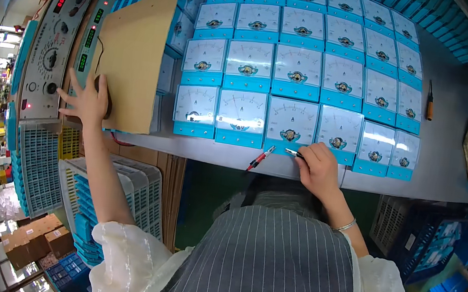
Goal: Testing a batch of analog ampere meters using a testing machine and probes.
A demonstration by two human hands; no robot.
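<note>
My left hand (pixel 87 104) has its fingers spread and holds nothing. Its fingertips are close to a black knob (pixel 51 88) on a grey test instrument (pixel 50 57) with a red display. A dark object (pixel 109 100) lies partly hidden under that hand, beside a brown cardboard sheet (pixel 133 62). At the front row, my right hand (pixel 320 172) pinches a black test clip (pixel 294 153), its tip at the lower edge of a blue-and-white panel meter (pixel 292 121). A red test clip (pixel 259 158) sits at the same meter's lower left, untouched by either hand.
Several rows of similar panel meters (pixel 248 62) cover the table, with more stacked behind. A second instrument with green digits (pixel 85 47) stands by the cardboard. An orange-handled screwdriver (pixel 430 104) lies at right. Below the table stand a pale crate (pixel 148 194) and a dark blue crate (pixel 419 244).
</note>
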